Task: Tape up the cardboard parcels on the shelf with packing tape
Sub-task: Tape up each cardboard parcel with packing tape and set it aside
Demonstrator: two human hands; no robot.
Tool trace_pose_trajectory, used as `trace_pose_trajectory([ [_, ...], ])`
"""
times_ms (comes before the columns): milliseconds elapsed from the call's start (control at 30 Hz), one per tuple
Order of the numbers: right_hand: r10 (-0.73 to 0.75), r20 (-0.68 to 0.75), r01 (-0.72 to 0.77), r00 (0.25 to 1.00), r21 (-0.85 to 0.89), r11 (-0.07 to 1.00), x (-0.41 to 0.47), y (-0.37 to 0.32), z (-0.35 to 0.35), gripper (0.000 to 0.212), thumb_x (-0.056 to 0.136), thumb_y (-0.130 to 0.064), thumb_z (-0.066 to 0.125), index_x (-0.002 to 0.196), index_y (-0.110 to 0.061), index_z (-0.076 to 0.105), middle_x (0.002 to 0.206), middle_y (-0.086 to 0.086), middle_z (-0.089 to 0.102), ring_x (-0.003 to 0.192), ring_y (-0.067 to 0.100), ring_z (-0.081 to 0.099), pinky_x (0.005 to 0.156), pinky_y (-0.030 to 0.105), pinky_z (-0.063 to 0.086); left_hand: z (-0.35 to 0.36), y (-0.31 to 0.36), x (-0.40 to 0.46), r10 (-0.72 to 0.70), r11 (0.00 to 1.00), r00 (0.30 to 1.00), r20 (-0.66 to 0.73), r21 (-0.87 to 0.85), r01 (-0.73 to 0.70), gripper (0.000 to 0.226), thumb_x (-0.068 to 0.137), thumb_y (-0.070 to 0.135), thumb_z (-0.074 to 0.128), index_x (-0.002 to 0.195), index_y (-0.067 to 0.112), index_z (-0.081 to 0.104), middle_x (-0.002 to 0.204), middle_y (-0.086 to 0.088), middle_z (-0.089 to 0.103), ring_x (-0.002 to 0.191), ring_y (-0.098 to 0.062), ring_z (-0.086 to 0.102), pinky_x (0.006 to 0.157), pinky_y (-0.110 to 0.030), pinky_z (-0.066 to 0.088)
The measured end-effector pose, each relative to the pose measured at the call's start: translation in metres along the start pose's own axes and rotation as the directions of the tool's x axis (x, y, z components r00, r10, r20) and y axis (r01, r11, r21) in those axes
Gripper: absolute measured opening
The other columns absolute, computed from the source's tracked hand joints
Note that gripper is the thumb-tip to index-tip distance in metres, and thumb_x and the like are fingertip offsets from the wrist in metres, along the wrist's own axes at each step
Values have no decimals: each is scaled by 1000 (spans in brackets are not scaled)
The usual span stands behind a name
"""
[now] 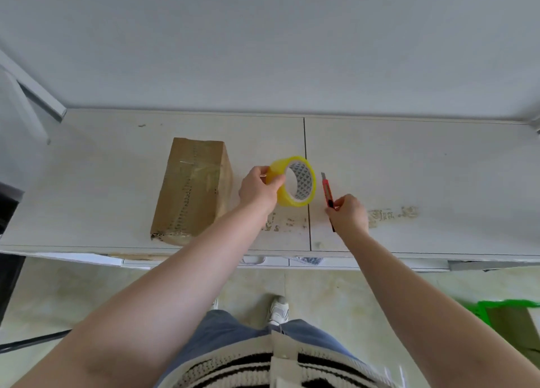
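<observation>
— Where are our hands?

— Both arms reach out over the shelf. Our left hand pinches the yellow tape roll, upright, thumb on its rim.

— And the right hand?

— Fingers curl round the red utility knife, blade pointing away. The cardboard parcel lies just left of our left fingers.

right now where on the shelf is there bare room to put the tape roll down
The widest bare patch lies right of the utility knife, out to the shelf's right end. Another lies left of the cardboard parcel. The strip behind the parcel, against the wall, is bare too. Crowded: between parcel and knife, where the left hand holds the tape roll and the right hand pinches the knife.
</observation>
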State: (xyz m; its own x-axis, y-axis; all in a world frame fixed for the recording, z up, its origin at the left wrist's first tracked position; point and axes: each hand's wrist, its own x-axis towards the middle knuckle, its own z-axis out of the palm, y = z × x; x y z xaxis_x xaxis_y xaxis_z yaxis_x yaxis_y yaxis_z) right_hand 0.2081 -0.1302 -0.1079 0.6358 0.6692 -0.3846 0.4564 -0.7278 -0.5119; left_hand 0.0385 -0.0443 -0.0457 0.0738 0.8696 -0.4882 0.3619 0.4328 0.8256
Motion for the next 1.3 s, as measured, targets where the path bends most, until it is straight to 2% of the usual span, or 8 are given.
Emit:
trace_pose_trajectory([
  [200,136,-77,-124,988,143,982,14,50,-41,23,87,-19,70,104,-9,59,88,5,64,80,26,63,70,37,53,52,-13,-3,-220,962,964,150,-131,240,47,91,27,71,133,15,54,128,-10,61,109,-31,63,95,-41,53],
  [367,172,-90,-157,981,157,975,20,68,-46,22,87,-17,70,101,-13,54,87,3,61,76,25,61,68,38,52,87,-22,-1,-307,898,916,258,-240,369,48,97,17,62,141,8,48,139,-14,54,116,-32,61,97,-36,53],
  [467,155,-115,-132,981,182,974,28,72,-43,22,87,-14,69,104,-12,55,93,3,63,81,26,61,69,34,48,98,-28,3,-330,899,922,202,-230,372,49,95,20,65,140,10,49,136,-12,57,108,-31,65,100,-42,52],
  [567,136,-157,-101,978,215,971,30,74,-40,19,88,-22,70,98,-15,56,90,1,66,82,25,63,70,34,49,106,-32,9,-319,923,942,105,-193,334,22,93,27,68,111,16,62,121,-12,67,104,-31,67,95,-43,54],
  [700,156,-184,-104,970,265,959,31,75,-38,10,90,-21,66,93,-17,58,80,-3,63,76,25,63,65,32,47,114,-29,12,-300,949,954,-20,-111,296,19,89,36,73,97,21,65,119,-7,62,95,-29,68,54,-24,45],
  [833,222,-188,-146,957,350,925,37,73,-38,5,88,-16,66,93,-17,63,79,-2,66,69,26,64,69,39,55,123,-31,17,-293,948,956,22,-127,293,27,89,23,73,113,12,67,109,-6,69,97,-27,70,72,-31,53],
  [967,253,-165,-166,953,414,895,38,74,-40,5,88,-15,67,89,-20,65,76,-7,64,68,22,64,71,42,58,124,-31,15,-294,932,955,33,-213,294,28,90,12,72,117,8,66,96,-5,65,91,-25,70,61,-20,48],
  [1300,271,-159,-200,949,361,911,37,71,-42,9,91,-19,66,99,-14,66,73,-9,62,62,12,59,65,32,52,118,-28,14,-334,921,942,36,-203,334,49,89,22,74,128,12,46,120,-7,59,77,-16,68,60,-24,47],
])
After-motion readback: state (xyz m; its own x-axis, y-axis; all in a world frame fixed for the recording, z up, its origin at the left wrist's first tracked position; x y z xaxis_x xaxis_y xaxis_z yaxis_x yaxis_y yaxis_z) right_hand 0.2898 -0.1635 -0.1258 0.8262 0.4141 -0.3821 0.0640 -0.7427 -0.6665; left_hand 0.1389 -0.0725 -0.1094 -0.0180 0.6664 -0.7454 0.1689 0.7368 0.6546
